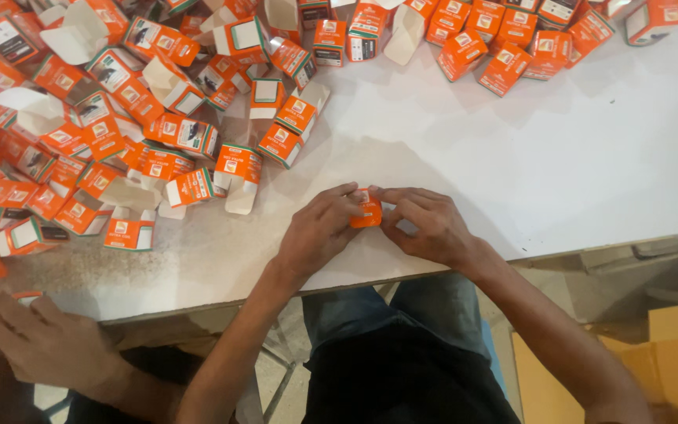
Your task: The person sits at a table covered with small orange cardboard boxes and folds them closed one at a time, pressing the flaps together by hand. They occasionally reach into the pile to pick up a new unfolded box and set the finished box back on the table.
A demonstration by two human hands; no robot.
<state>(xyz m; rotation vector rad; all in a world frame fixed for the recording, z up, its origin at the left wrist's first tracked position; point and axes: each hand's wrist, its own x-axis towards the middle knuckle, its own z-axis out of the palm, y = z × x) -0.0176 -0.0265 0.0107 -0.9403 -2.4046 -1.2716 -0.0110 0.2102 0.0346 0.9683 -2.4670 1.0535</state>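
Two hands meet on one small orange box (368, 209) at the near edge of the white table (559, 157): the left hand (319, 229) and right hand (425, 224) pinch it from either side, fingers closed on it, steadying it just above the tabletop. Dozens of open orange boxes (158, 118) lie heaped behind. Another person's hand (45, 338) rests lower left; brown cartons (668, 353) sit right.

Left hand (317, 230) and right hand (425, 224): both pinch one small orange carton (368, 210) at the near edge | white table (527, 157): heaped orange cartons (119, 118) across far-left, many with flaps open | another person's hand (45, 341): lower left, below the table's edge.
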